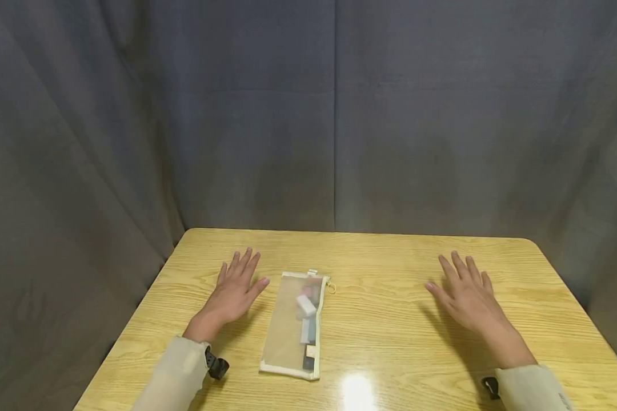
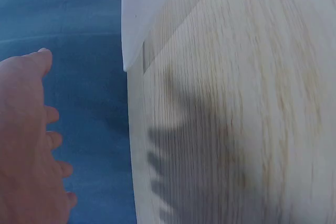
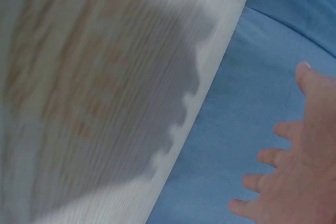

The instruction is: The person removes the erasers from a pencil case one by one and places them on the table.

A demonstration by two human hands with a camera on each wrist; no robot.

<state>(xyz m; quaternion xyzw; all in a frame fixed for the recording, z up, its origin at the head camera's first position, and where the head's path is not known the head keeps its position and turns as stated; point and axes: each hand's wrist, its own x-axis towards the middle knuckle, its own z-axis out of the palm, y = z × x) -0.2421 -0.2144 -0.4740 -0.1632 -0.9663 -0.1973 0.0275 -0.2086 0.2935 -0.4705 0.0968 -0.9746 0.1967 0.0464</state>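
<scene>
A flat, see-through zip pouch (image 1: 286,337) with cream edging lies on the wooden table, left of the middle in the head view. Inside it, along the zip side, show a white block (image 1: 305,306) and several small items blurred by the mesh. To the pouch's left, my left hand (image 1: 233,294) hovers over the table with spread fingers, holding nothing. My right hand (image 1: 465,299) is well to the right of the pouch, also with fingers spread and nothing in it. A pale corner of the pouch (image 2: 142,9) shows at the top of the left wrist view.
The light wooden table (image 1: 380,319) has rounded far corners. Grey curtains (image 1: 257,114) hang behind it and along both sides. A bright glare spot lies near the table's front. Black bands with small devices (image 1: 217,365) sit at both wrists.
</scene>
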